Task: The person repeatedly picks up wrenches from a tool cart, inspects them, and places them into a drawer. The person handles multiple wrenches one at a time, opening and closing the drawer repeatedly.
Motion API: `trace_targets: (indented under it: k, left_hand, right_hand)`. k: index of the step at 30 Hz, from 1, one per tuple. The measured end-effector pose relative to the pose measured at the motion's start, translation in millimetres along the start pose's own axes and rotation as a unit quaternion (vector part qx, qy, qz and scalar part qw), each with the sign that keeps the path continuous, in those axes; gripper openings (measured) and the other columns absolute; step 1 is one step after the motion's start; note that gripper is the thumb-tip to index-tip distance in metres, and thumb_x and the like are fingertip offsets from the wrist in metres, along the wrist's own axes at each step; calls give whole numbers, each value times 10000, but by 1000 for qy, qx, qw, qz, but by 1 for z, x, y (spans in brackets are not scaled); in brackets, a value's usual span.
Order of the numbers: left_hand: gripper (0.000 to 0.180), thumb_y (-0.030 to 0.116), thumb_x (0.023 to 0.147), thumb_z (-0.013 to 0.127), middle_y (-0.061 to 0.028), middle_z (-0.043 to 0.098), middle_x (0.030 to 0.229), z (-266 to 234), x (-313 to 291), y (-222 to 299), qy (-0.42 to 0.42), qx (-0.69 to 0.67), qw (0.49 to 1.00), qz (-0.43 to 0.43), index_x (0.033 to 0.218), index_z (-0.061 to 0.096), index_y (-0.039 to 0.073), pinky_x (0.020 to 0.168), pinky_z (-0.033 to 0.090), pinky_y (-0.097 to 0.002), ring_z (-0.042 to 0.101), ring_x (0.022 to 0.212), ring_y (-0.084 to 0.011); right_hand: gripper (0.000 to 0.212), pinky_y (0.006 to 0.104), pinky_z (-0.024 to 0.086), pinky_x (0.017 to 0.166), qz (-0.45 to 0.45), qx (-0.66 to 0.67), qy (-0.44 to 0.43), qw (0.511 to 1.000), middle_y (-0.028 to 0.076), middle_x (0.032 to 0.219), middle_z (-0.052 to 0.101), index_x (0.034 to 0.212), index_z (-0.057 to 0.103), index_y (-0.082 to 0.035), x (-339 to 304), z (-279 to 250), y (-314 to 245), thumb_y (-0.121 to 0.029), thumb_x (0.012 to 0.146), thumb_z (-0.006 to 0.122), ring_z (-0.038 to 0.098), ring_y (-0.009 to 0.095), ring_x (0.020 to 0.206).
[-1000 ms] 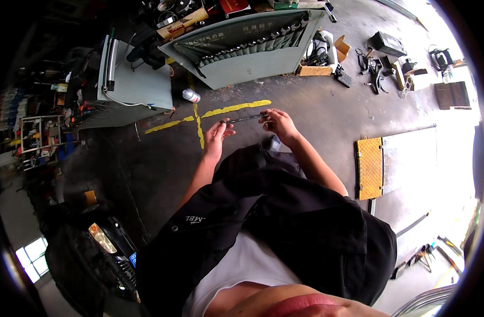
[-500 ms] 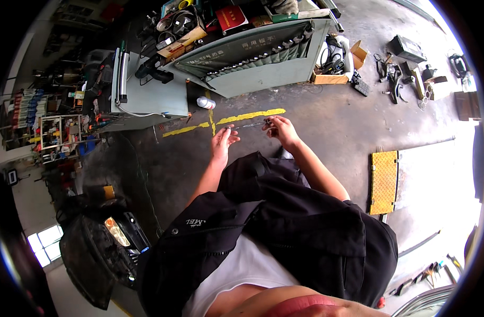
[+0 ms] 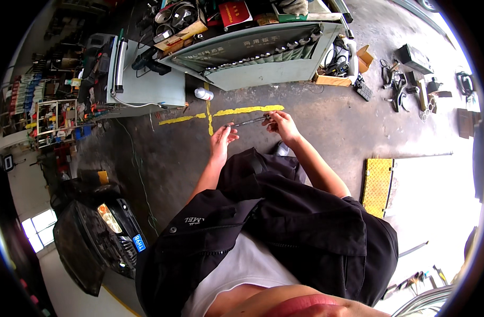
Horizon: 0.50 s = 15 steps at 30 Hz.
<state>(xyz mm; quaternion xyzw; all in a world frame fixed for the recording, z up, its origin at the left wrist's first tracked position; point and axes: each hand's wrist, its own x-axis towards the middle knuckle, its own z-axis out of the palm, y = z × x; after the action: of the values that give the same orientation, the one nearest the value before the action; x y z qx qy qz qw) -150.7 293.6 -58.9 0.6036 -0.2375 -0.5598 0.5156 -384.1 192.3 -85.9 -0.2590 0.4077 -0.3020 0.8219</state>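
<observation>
A thin, dark, rod-shaped metal tool (image 3: 248, 122) spans the gap between my two hands, above the floor and in front of my body. Its left end is pinched between the thumb and fingers of my left hand (image 3: 221, 140). At the other end, the fingers of my right hand (image 3: 283, 128) are closed around it. The tool slopes slightly upward to the right. Its exact kind is too small to make out, and my fingers cover both ends.
Ahead stands a grey tool cabinet (image 3: 263, 78) with a row of wrenches in its panel. A white bottle (image 3: 203, 94) is on the floor near yellow lines (image 3: 247, 110). Loose parts (image 3: 397, 87) lie far right. A black car (image 3: 102, 243) with its hood raised stands lower left.
The rod-shaped tool shows more plainly between my hands and tilts a little more. Both hands keep their hold. The surroundings have shifted slightly in the view.
</observation>
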Motion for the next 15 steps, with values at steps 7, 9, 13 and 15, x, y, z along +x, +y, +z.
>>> trace_targets:
  k: [7, 9, 13, 15]
  left_hand:
    - [266, 203, 988, 539, -59, 688, 937, 1, 18, 5, -5, 17, 1000, 10, 1164, 641, 31, 747, 500, -260, 665, 784, -139]
    - [268, 226, 989, 537, -48, 695, 938, -1, 26, 6, -21, 29, 999, 15, 1156, 649, 49, 735, 485, -240, 670, 781, -128]
    - [265, 195, 990, 535, -61, 685, 941, -4, 47, 9, -52, 26, 998, 12, 1169, 640, 30, 756, 507, -265, 661, 783, -139]
    - [263, 193, 991, 532, -59, 684, 941, -5, 57, 13, -73, 25, 997, 7, 1172, 639, 35, 759, 509, -263, 660, 782, -140]
  right_hand:
    - [262, 266, 500, 631, -4, -5, 18, 1000, 109, 853, 694, 1063, 598, -17, 4, 4, -9, -260, 994, 527, 582, 127, 621]
    - [263, 264, 500, 629, -8, -8, 31, 999, 109, 853, 693, 1064, 598, -16, 3, 7, -11, -259, 994, 526, 583, 126, 619]
    - [269, 260, 503, 626, -25, -14, 58, 998, 111, 856, 694, 1076, 603, -13, 3, 12, -16, -256, 993, 525, 585, 123, 618]
    - [272, 257, 504, 625, -39, -8, 71, 997, 111, 859, 694, 1081, 606, -11, 3, 14, -19, -254, 993, 524, 588, 120, 620]
